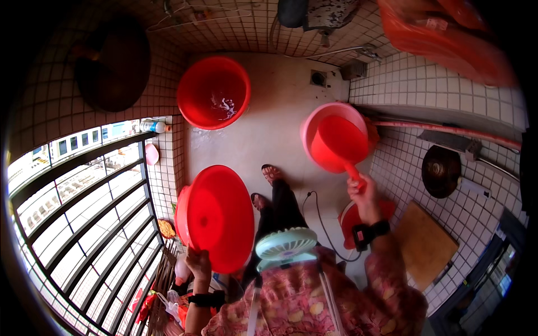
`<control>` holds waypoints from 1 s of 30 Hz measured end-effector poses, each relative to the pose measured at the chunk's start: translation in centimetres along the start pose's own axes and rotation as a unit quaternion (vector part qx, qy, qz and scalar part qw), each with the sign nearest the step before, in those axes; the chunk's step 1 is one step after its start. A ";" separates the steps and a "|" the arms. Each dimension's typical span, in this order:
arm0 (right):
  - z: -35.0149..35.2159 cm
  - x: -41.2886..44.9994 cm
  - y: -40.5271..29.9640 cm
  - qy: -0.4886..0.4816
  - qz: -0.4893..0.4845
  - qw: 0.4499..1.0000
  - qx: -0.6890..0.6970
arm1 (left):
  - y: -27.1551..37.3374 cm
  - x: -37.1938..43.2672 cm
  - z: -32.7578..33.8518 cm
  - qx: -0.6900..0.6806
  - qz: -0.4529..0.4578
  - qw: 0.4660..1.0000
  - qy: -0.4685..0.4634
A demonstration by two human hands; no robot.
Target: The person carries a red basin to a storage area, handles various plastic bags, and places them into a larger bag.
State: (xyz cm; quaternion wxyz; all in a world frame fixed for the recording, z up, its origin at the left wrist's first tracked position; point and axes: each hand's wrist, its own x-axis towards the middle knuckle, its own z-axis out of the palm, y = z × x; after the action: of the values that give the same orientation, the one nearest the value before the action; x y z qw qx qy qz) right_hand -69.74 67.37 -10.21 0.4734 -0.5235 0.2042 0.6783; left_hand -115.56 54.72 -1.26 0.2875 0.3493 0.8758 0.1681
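Note:
My left hand [198, 264] grips the near rim of a red plastic basin [225, 214], which is tilted on its side. Behind that basin shows the edge of another red vessel [180, 201]. In my right hand [365, 195] is the handle of a red plastic water dipper [342, 140]. The dipper's bowl is over a pink plastic bucket [310, 134]; whether they touch I cannot tell. Farther off, a red tub [197, 98] stands on the floor with light glinting on water inside.
A floor drain [318, 78] lies near the far tiled wall. At right are a wooden board [424, 245] and a hanging wok [441, 171]. Black railings [88, 201] run along the left. A cable [321, 218] hangs near my legs; a mint-green fan [286, 243] is at my chest.

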 end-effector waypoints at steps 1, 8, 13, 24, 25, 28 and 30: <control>0.3 -0.7 1.0 0.012 0.005 1.000 -0.005 | 0.0 -0.1 0.0 -0.006 0.010 1.000 0.007; 2.3 -2.2 3.6 -0.018 0.085 0.994 -0.069 | -1.4 -0.7 0.6 -0.025 0.020 0.999 0.036; 4.9 1.7 0.0 0.022 0.088 0.991 -0.096 | -2.0 -0.9 0.8 -0.060 0.023 0.997 0.036; 5.3 8.4 -10.3 0.082 -0.028 0.988 -0.126 | -2.0 -0.9 1.0 -0.075 0.043 0.996 0.037; 4.3 8.6 -10.2 0.070 -0.032 0.989 -0.124 | -2.0 -1.0 0.9 -0.059 0.040 0.996 0.047; 2.0 6.3 -9.1 0.082 -0.053 0.988 -0.121 | -2.5 -0.6 1.1 -0.057 0.033 0.997 0.036; 0.6 4.6 -7.7 0.053 -0.048 0.991 -0.115 | -3.1 -0.4 1.3 -0.065 0.029 0.997 0.023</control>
State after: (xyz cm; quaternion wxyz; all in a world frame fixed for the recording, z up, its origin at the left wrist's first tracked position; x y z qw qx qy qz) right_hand -63.42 73.44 -12.50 0.4307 -0.6190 0.1242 0.6449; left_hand -116.11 52.44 -3.66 0.2843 0.3511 0.8590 0.2408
